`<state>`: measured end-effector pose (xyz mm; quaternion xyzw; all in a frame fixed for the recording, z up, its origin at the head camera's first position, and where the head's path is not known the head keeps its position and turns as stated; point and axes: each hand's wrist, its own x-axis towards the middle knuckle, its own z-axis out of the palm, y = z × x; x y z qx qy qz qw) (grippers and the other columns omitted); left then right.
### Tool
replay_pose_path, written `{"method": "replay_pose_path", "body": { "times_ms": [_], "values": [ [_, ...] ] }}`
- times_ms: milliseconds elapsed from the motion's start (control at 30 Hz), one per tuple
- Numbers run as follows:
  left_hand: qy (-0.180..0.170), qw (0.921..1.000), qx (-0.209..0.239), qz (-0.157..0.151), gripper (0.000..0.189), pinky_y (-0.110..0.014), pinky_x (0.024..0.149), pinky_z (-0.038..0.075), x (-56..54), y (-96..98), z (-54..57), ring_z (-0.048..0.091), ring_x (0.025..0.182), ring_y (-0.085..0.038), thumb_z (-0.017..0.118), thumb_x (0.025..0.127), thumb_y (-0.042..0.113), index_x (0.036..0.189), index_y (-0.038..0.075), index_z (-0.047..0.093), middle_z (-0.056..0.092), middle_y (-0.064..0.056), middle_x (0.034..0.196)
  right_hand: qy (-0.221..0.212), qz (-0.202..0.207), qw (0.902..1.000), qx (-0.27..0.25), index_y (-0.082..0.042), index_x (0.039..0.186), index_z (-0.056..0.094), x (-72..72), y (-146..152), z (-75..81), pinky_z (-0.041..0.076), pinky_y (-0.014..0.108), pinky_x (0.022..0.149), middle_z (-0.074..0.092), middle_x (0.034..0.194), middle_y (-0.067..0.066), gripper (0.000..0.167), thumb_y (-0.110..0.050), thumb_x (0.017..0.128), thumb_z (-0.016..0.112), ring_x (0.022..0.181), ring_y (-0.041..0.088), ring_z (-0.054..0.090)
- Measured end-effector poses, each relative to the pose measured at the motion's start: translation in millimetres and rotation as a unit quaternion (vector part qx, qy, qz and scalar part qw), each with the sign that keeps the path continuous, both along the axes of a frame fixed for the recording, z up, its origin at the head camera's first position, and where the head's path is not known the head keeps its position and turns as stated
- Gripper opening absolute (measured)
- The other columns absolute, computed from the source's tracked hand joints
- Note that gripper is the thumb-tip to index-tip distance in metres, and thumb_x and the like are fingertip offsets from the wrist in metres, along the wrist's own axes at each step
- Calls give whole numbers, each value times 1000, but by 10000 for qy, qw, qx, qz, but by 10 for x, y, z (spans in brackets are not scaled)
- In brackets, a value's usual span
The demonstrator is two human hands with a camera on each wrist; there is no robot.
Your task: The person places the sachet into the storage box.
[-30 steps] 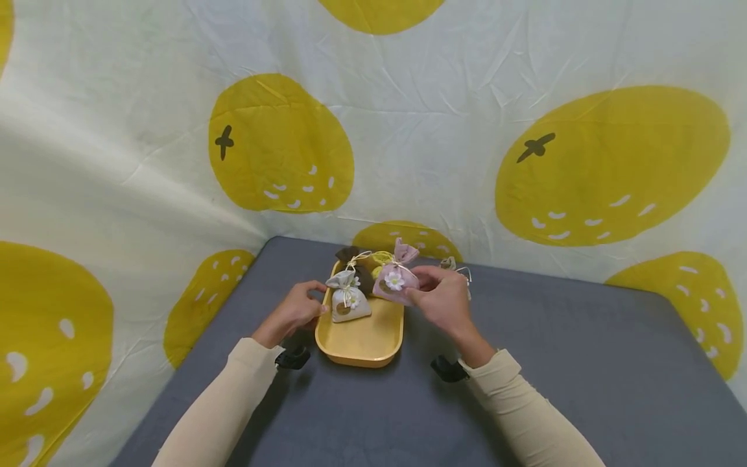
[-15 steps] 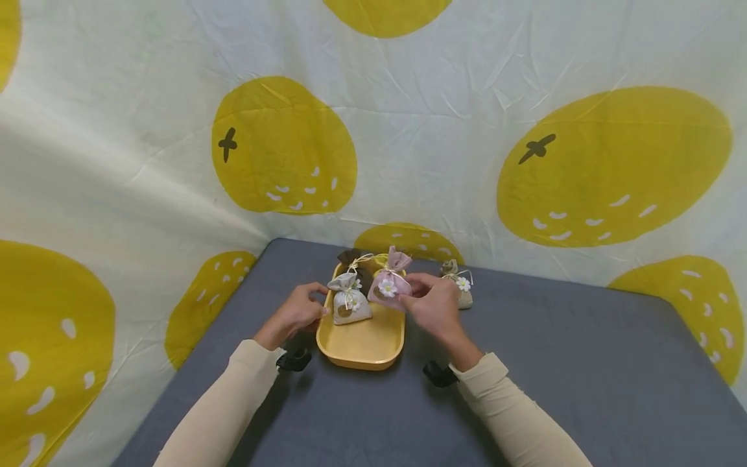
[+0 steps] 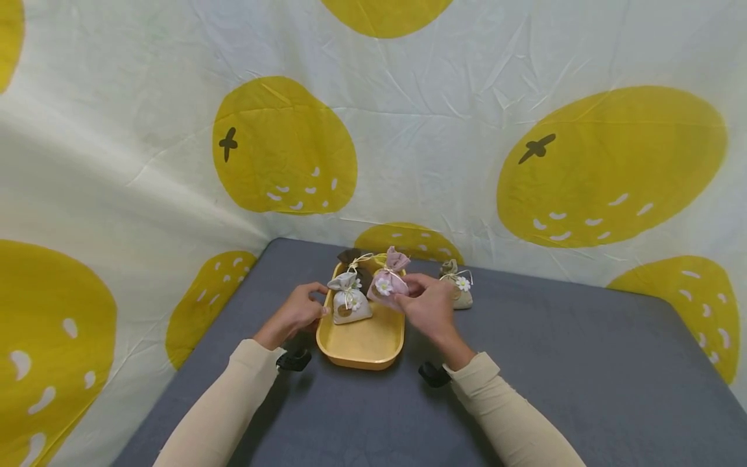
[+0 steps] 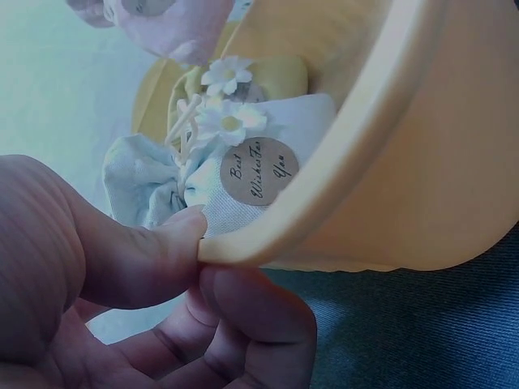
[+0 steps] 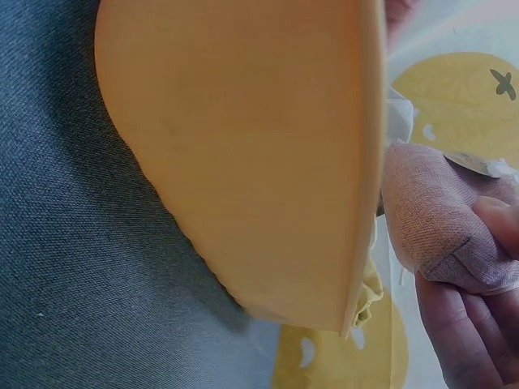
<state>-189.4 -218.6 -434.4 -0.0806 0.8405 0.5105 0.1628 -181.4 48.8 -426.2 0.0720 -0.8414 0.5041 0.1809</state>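
Observation:
A pink drawstring sachet (image 3: 390, 279) with a white flower is pinched between the thumb and fingers of my right hand (image 3: 433, 306), over the right side of a yellow tray (image 3: 360, 353). My left hand (image 3: 297, 310) pinches the tray's left rim, thumb inside and fingers below, as the left wrist view shows. Inside the tray a pale grey sachet (image 4: 235, 182) bears a round brown label reading "Best Wishes For You" and white flowers. Behind it stand a dark brown sachet (image 3: 351, 258) and a yellow sachet (image 4: 284, 77), the latter mostly hidden by the pink one in the head view.
A beige-green sachet (image 3: 461, 295) with a white flower stands on the grey table (image 3: 560, 363), right of the tray and just behind my right hand. A white cloth (image 3: 420, 155) printed with big yellow fruit hangs along the back and left.
My right hand has moved left and slightly down with the pink sachet, further over the tray. The beige-green sachet behind it has come into view. The left hand stays at the rim.

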Motion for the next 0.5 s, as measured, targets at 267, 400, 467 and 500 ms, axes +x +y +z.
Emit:
{"method": "replay_pose_path", "body": {
  "times_ms": [267,400,467,500],
  "values": [
    [-52,10000,-30,48,47,-29,53,48,4,18,37,51,58,-16,62,96,-3,142,5,56,51,-5,73,-89,-102,9997,181,-2,99,81,-43,-37,-20,60,37,66,76,75,10,28,-6,73,90,71,22,72],
    [-75,9999,-28,67,47,-32,56,50,-1,22,50,51,59,-16,62,96,-3,142,5,56,52,-5,73,-104,-146,9994,300,-4,99,82,-58,-58,-23,59,36,65,76,75,9,29,-8,73,92,70,22,71],
    [-84,9999,-8,80,47,-32,57,50,-1,21,48,52,59,-17,62,96,-2,142,5,57,52,-6,74,-110,-155,9993,335,-4,99,82,-65,-65,-30,57,34,64,76,74,8,28,-8,72,92,69,21,70],
    [-94,9999,-10,70,46,-32,57,51,2,17,44,53,59,-17,62,96,-2,142,5,57,53,-7,76,-104,-149,9992,346,-4,98,82,-67,-70,-30,56,34,63,75,73,8,28,-8,72,91,69,21,70]
  ]
}}
